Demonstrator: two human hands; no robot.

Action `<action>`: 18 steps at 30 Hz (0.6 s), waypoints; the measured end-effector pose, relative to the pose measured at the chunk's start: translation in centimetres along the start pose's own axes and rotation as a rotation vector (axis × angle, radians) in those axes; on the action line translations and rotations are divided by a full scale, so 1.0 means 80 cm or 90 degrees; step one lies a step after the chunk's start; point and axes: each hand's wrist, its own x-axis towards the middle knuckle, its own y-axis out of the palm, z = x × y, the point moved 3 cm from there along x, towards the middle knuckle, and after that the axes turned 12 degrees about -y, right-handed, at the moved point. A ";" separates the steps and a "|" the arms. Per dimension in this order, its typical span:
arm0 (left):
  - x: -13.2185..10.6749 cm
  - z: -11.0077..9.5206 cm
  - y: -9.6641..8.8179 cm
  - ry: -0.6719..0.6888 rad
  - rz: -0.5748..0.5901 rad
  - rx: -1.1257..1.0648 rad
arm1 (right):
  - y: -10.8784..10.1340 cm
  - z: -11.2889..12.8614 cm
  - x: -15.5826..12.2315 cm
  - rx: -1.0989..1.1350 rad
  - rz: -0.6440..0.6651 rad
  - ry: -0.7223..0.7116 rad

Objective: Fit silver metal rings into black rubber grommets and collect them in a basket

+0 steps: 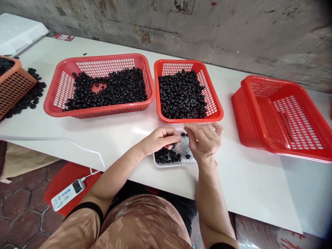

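My left hand (pixel 166 140) is closed over a shallow white tray (pixel 167 165), thumb against fingers, with a small black ring-shaped piece (pixel 174 145) at the fingertips. Close by on the right, my right hand (pixel 206 140) is curled with its fingertips pinched together; what they hold, if anything, is hidden. More black pieces (pixel 166 156) lie in the tray, heaped on its left side with a few scattered to the right. Just behind the tray stands a red basket (pixel 189 120) full of similar black pieces (pixel 181 93).
A wider red basket (pixel 100 112) of black pieces stands back left. Red baskets (pixel 249 117), seemingly nested, stand right. At far left, an orange basket (pixel 18 86) adjoins loose black pieces (pixel 32 93). A white cable runs to a power bank (pixel 67 194) on a red stool (pixel 58 178).
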 end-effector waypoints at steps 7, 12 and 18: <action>0.003 0.008 0.002 0.111 -0.134 0.093 | -0.004 -0.009 0.000 0.235 0.066 0.249; 0.003 0.006 -0.006 0.167 -0.156 0.064 | -0.007 -0.006 0.004 0.410 0.199 0.308; -0.001 0.004 -0.006 0.222 -0.208 0.142 | -0.004 -0.002 0.006 0.445 0.270 0.264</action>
